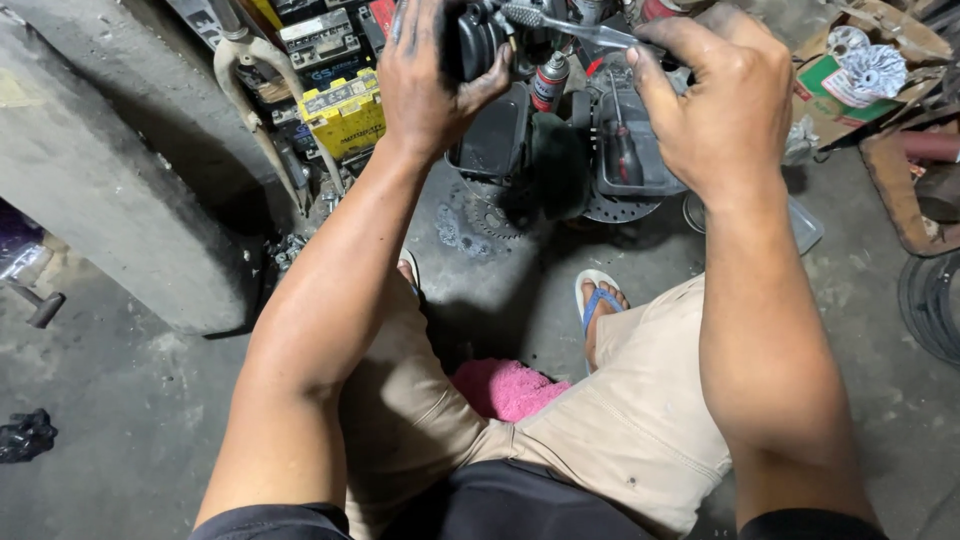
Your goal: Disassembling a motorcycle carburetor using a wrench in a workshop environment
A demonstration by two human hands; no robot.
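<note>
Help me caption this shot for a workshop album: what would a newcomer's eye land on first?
First, the two grease-stained hands raised at top centre: the left hand wraps a black metal engine part, while the right hand has a slim metal-shafted tool in its grip, aimed at that part. Next, the bright pink fluffy cloth between the knees and the yellow box-shaped battery at upper left.

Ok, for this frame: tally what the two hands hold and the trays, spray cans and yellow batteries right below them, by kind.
Dark engine part, in left hand: 1
Screwdriver, in right hand: 1
Black plastic trays: 2
Spray can: 1
Yellow battery: 1
Total: 6
</note>
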